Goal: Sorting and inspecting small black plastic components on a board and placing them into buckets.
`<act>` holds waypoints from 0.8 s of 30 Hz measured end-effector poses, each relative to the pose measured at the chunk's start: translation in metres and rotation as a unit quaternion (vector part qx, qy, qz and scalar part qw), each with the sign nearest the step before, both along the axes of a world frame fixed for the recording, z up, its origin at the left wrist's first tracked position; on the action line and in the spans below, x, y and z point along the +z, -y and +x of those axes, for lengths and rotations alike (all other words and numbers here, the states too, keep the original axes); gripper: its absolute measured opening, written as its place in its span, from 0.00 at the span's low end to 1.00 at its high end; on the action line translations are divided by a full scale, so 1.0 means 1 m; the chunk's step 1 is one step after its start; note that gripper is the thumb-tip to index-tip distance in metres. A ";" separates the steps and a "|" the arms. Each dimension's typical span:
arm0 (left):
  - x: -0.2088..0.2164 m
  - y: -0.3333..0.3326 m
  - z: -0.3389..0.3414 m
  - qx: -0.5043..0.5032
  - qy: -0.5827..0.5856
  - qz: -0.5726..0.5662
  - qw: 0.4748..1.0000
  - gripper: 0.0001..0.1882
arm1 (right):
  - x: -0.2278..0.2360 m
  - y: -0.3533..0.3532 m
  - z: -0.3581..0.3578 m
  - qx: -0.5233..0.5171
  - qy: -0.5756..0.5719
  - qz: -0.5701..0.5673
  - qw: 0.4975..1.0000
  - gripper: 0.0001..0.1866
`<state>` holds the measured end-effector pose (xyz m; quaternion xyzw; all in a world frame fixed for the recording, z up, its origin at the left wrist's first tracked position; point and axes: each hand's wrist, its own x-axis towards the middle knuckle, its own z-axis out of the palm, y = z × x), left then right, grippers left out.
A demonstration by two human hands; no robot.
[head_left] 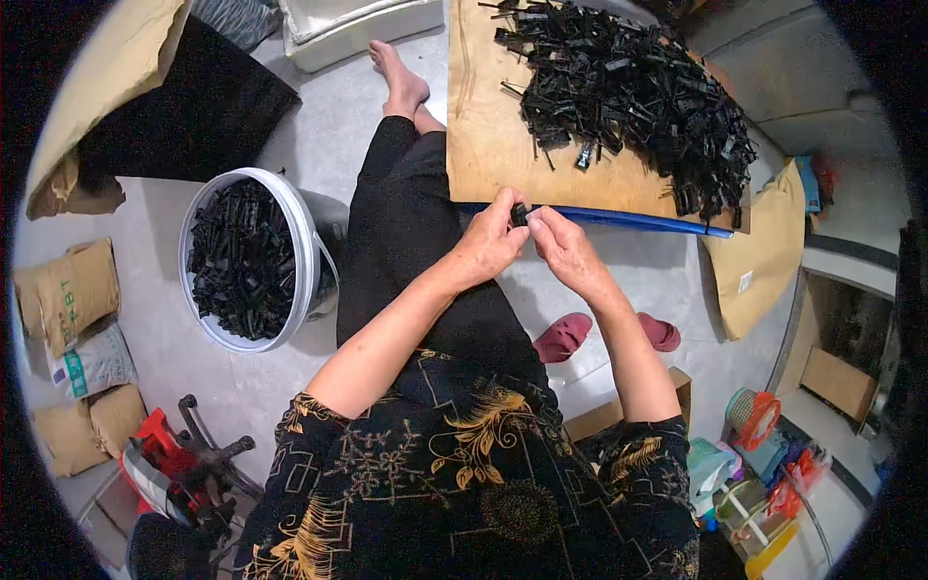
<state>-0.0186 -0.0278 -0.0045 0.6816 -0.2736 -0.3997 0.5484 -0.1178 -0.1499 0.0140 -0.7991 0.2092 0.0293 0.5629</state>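
Between the fingers of both hands sits a small black plastic part (520, 215), its shape mostly hidden. My left hand (491, 237) pinches it from the left, and my right hand (563, 246) closes on it from the right, the fingertips nearly meeting. Both are held over my lap, just at the near edge of a wooden board (483, 145). On that board lies a big heap of black plastic parts (628, 87), many with thin stems. A white bucket (311, 280) to my left is filled with similar black pieces (242, 256).
A blue strip (638, 222) runs along the board's near edge. Dark red slippers (564, 338) lie on the floor below it. Brown sacks (77, 290) stand far left, a cardboard box (628, 406) by my right elbow. Coloured bags and baskets (759, 420) crowd the lower right.
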 end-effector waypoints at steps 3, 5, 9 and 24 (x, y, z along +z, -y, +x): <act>0.001 0.000 0.002 -0.024 0.001 0.018 1.000 0.17 | -0.006 0.000 -0.001 -0.003 0.004 0.001 1.000 0.10; 0.000 0.000 0.002 -0.034 0.077 0.028 0.996 0.16 | -0.010 -0.002 -0.001 -0.010 0.002 0.002 1.000 0.10; 0.005 0.002 -0.003 -0.036 0.164 0.035 0.985 0.16 | -0.026 -0.007 -0.002 -0.056 0.032 -0.012 0.998 0.10; 0.015 -0.010 0.015 0.095 -0.348 -0.178 0.915 0.15 | -0.008 -0.031 0.008 -0.199 0.021 0.314 0.928 0.10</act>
